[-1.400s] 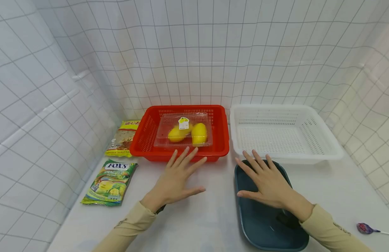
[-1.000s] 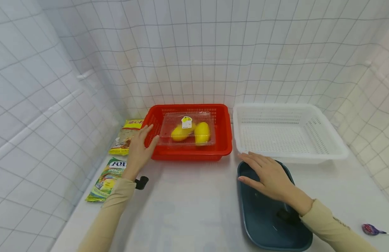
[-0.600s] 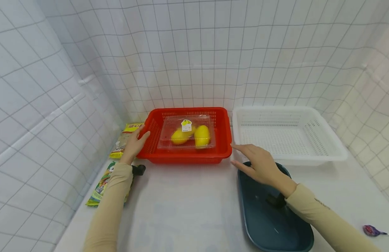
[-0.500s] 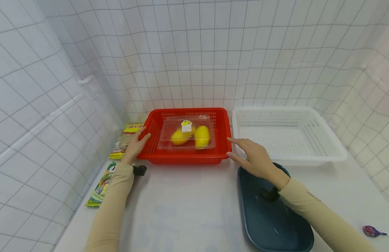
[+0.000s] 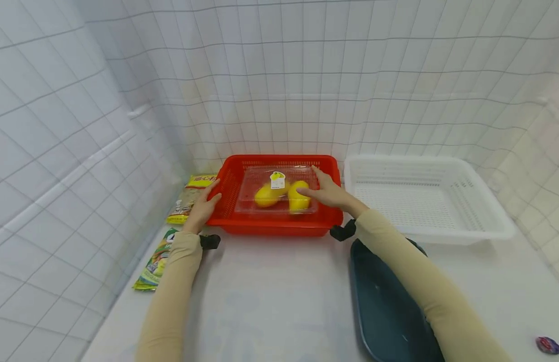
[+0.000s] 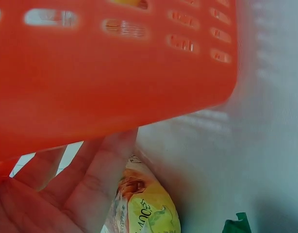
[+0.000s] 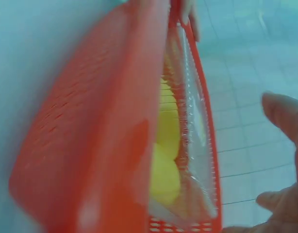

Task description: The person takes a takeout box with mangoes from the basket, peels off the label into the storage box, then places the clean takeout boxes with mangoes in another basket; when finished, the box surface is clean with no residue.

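Note:
A red plastic basket holds a clear lidded box with yellow fruit inside; the fruit looks like mangoes or lemons. My left hand grips the basket's left rim, thumb on top. In the left wrist view its fingers lie against the outside, under the rim. My right hand reaches over the basket's right side, above the clear box. Its fingers and thumb are spread with nothing between them. Whether the right fingertips touch the lid, I cannot tell.
A white basket stands to the right. Before it lies a dark blue tray, partly under my right sleeve. A snack packet and a green candy bag lie left. A lollipop sits far right.
The left hand has gone from above the table to the red basket's left rim. The right hand has left the space over the blue tray and moved left and forward over the red basket.

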### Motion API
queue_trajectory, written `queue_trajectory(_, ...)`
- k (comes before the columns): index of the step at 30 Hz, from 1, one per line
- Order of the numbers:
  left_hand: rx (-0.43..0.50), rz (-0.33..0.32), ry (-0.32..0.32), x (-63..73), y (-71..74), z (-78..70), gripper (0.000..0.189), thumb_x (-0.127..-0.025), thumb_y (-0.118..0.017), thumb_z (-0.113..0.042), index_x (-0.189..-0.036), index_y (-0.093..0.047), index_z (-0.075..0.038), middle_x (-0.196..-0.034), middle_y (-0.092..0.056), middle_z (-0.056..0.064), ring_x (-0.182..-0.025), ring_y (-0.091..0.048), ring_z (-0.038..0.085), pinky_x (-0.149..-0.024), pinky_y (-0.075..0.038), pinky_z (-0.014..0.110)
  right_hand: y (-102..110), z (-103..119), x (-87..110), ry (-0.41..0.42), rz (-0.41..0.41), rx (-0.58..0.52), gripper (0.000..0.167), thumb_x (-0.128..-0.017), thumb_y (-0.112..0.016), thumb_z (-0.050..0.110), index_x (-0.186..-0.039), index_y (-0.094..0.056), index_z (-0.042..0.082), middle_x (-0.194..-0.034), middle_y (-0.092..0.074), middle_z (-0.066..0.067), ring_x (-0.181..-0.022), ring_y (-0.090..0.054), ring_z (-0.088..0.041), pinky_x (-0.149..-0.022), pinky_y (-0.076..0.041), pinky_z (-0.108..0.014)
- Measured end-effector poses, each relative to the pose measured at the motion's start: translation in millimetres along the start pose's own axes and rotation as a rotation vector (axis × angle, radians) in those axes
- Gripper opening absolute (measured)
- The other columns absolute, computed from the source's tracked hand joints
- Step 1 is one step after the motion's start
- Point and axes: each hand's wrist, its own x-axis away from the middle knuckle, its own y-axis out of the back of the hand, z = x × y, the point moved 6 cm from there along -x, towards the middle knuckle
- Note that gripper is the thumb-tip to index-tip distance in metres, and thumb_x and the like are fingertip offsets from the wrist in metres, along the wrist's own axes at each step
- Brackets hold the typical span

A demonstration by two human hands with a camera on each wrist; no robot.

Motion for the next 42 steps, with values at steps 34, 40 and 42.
queue_trajectory(34, -0.014, -0.01, -0.005, 5.5, -0.1, -3.3, 0.054, -0.103, -0.04, -0.022, -0.153, -0.02, -0.027, -0.157, -0.012, 0.011, -0.137, -0.019, 0.037, -0.108, -0.018, 0.058, 14.7, -9.3, -2.5, -0.216, -0.1, -0.113, 0.086, -0.092, -0.063, 0.032, -0.151, -0.009, 0.0, -0.151, -0.023, -0.021, -0.129, -0.035, -0.037, -0.101, -0.039, -0.045)
queue_trajectory(40, -0.012, -0.006, -0.025, 3.5, 0.1, -2.9, 0.054, -0.103, -0.04, -0.021, -0.153, -0.019, -0.026, -0.156, -0.013, 0.011, -0.137, -0.02, 0.036, -0.109, -0.019, 0.057, 38.9, -3.3, 16.3, -0.163, -0.109, -0.228, 0.079, -0.092, -0.062, 0.029, -0.152, -0.015, 0.009, -0.14, -0.039, -0.021, -0.109, -0.053, -0.037, -0.081, -0.053, -0.043)
queue_trajectory(42, -0.014, -0.004, -0.023, 3.2, -0.1, -2.7, 0.054, -0.103, -0.04, -0.021, -0.153, -0.019, -0.026, -0.157, -0.012, 0.011, -0.136, -0.02, 0.036, -0.108, -0.019, 0.057, 46.4, -1.7, 26.3, -0.164, -0.107, -0.262, 0.078, -0.093, -0.062, 0.029, -0.152, -0.014, 0.01, -0.139, -0.04, -0.022, -0.112, -0.052, -0.038, -0.08, -0.053, -0.044)
